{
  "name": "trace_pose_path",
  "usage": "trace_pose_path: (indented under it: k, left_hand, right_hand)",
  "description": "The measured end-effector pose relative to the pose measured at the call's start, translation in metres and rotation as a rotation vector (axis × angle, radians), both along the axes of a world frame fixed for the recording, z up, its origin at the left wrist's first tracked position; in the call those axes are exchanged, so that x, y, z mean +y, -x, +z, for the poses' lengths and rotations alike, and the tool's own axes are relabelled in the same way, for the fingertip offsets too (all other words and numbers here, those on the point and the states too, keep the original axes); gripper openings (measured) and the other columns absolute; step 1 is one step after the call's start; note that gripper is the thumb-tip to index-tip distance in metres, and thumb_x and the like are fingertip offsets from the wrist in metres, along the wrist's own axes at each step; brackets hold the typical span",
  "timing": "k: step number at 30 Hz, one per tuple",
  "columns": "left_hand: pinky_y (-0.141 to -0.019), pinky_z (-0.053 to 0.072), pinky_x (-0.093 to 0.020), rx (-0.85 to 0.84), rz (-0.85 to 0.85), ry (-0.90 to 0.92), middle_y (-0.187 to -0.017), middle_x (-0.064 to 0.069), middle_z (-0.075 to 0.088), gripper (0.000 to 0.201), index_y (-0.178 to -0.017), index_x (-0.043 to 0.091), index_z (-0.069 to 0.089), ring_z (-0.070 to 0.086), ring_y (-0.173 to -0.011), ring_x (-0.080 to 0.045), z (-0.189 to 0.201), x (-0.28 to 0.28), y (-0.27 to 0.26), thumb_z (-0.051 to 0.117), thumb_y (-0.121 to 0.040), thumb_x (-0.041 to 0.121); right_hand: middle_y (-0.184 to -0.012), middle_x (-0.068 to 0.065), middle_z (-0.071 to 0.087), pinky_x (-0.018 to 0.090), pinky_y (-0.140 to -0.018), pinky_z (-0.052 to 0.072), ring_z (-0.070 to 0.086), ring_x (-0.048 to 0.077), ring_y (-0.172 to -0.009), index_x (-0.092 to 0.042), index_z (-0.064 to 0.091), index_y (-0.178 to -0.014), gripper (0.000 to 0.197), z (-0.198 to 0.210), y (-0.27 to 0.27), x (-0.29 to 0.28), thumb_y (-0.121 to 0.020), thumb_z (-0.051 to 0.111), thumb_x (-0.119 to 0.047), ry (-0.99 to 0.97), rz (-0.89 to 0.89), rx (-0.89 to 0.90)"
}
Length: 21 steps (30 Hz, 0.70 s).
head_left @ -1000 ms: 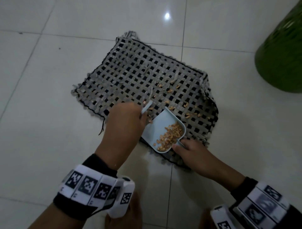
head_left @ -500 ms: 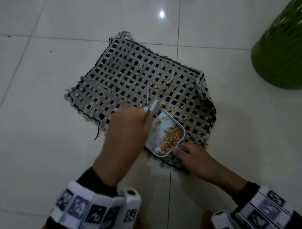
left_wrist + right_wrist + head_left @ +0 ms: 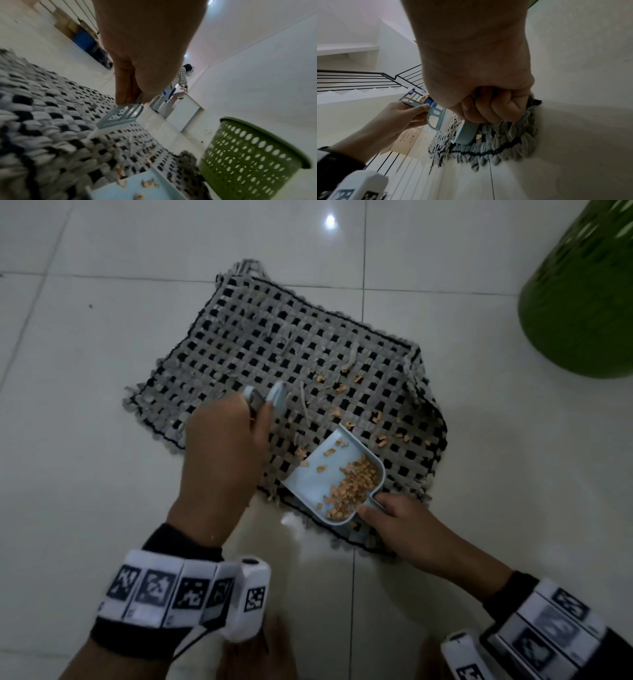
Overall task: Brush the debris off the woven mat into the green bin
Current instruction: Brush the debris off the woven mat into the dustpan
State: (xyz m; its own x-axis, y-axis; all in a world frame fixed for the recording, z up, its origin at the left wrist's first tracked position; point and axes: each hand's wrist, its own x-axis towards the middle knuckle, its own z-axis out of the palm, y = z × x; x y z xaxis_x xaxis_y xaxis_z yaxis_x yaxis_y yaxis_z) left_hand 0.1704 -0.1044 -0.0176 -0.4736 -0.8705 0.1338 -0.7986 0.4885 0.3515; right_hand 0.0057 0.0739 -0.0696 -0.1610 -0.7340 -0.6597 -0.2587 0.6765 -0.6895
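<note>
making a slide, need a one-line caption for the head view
Left hand grips a pale blue brush over the woven mat; right hand holds the debris-filled blue dustpan.

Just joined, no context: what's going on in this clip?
A person is sweeping orange crumbs off a grey-and-black woven mat on a tiled floor. The left hand grips a small pale blue brush; the right hand holds the handle of a pale blue plastic dustpan resting on the mat. A pile of crumbs is already in the pan, more remain scattered on the mat. The green perforated bin stands beside the mat.
</note>
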Motion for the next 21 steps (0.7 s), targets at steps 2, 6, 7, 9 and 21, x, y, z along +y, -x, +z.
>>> trace_pose_path:
  k: [2,6,7,9,21]
  left_hand:
    - [-0.043,0.016,-0.019,-0.045,0.009,0.009,-0.053,0.003,0.044,0.038,-0.068,0.015,0.048,0.03,-0.043,0.001,-0.004,-0.002,0.0,0.054,-0.103,0.029]
    - [-0.044,0.016,-0.015,-0.008,-0.122,-0.044,-0.055,0.008,0.041,0.032,-0.07,0.013,0.058,0.026,-0.043,0.003,-0.015,0.023,0.014,0.06,-0.1,0.024]
    - [-0.044,0.016,-0.014,-0.002,-0.128,-0.049,-0.055,0.008,0.042,0.031,-0.07,0.014,0.059,0.026,-0.043,0.004,-0.015,0.027,0.013,0.061,-0.099,0.024]
    - [-0.041,0.021,-0.014,0.003,-0.104,-0.05,-0.052,0.007,0.045,0.034,-0.07,0.016,0.056,0.035,-0.04,0.001,-0.012,0.021,0.007,0.056,-0.101,0.029]
    - [-0.043,0.035,-0.023,0.007,-0.104,-0.132,-0.058,0.0,0.058,0.037,-0.073,0.013,0.062,0.051,-0.046,-0.01,-0.014,0.014,0.003,0.052,-0.103,0.033]
  right_hand:
    - [-0.048,-0.017,0.054,0.014,-0.041,0.031,0.043,0.001,-0.042,-0.028,0.065,-0.084,0.025,0.0,0.0,0.0,-0.102,0.049,-0.035,-0.009,0.007,-0.009]
    - [-0.047,-0.022,0.056,0.011,-0.042,0.033,0.047,-0.002,-0.042,-0.031,0.063,-0.086,0.022,0.003,0.005,-0.004,-0.103,0.049,-0.033,-0.03,0.023,0.001]
    - [-0.046,-0.021,0.056,0.011,-0.042,0.033,0.047,-0.002,-0.041,-0.032,0.063,-0.086,0.022,0.004,0.006,-0.005,-0.103,0.048,-0.033,-0.034,0.03,-0.002]
    - [-0.046,-0.017,0.056,0.011,-0.042,0.033,0.046,-0.001,-0.041,-0.031,0.064,-0.087,0.022,0.006,0.009,-0.007,-0.102,0.049,-0.034,-0.045,0.033,-0.013]
    - [-0.049,-0.011,0.04,0.029,-0.053,0.029,0.036,0.008,-0.042,0.003,0.064,-0.101,0.042,0.001,0.022,-0.01,-0.1,0.053,-0.037,-0.096,0.052,-0.02]
